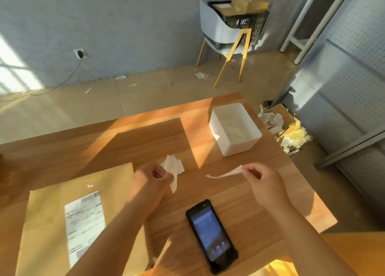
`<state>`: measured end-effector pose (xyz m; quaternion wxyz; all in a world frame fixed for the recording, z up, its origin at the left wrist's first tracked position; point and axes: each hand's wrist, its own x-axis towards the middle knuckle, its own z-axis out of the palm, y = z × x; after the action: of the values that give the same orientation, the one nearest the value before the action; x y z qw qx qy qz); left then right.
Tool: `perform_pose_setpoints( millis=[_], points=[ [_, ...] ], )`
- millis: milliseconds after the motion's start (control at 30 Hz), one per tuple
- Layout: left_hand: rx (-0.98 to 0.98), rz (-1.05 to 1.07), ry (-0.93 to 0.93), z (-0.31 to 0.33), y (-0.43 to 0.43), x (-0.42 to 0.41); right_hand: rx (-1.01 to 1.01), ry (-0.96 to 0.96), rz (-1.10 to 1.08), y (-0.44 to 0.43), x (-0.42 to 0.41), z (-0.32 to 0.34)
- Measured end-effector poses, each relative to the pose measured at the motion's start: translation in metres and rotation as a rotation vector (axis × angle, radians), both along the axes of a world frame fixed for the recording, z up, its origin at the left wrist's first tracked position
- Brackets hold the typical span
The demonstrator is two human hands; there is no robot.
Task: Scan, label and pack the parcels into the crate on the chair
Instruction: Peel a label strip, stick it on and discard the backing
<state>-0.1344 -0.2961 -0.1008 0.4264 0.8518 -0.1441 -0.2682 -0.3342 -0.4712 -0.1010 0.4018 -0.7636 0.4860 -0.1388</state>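
Fingers of the right hand (257,176) pinch a paper strip (224,172); the left hand (155,174) grips crumpled backing paper (174,167), probably waste peeled from the label. The labelled parcel (62,223) lies near left.

Warm slanting sunlight; hard shadows; wide-angle warp

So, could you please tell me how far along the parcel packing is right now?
Some parcels already sit in the crate on the chair. The envelope on the table already carries a label. The left hand holds crumpled backing paper, the right hand a paper strip. That envelope still needs crating.
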Motion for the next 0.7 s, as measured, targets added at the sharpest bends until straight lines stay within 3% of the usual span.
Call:
perform_pose_setpoints(
  millis=[200, 300, 433, 533, 700],
  points=[
    [-0.030, -0.090, -0.053, 0.007, -0.109, -0.009, 0.030, -0.022, 0.012, -0.075, -0.021, -0.002],
    [-0.114, -0.123, -0.206, 0.012, -0.159, -0.017, 0.062, -0.078, -0.032, -0.101, -0.032, -0.003],
    [-0.164, -0.324, -0.461, 0.003, -0.215, -0.024, 0.057, -0.174, -0.135, -0.126, -0.045, -0.008],
    [-0.067, -0.473, -0.661, -0.017, -0.245, -0.026, 0.082, -0.205, -0.192, -0.137, -0.052, -0.013],
    [0.301, -0.704, -0.821, -0.049, -0.258, -0.025, 0.112, -0.266, -0.224, -0.141, -0.058, -0.015]
  ],
)
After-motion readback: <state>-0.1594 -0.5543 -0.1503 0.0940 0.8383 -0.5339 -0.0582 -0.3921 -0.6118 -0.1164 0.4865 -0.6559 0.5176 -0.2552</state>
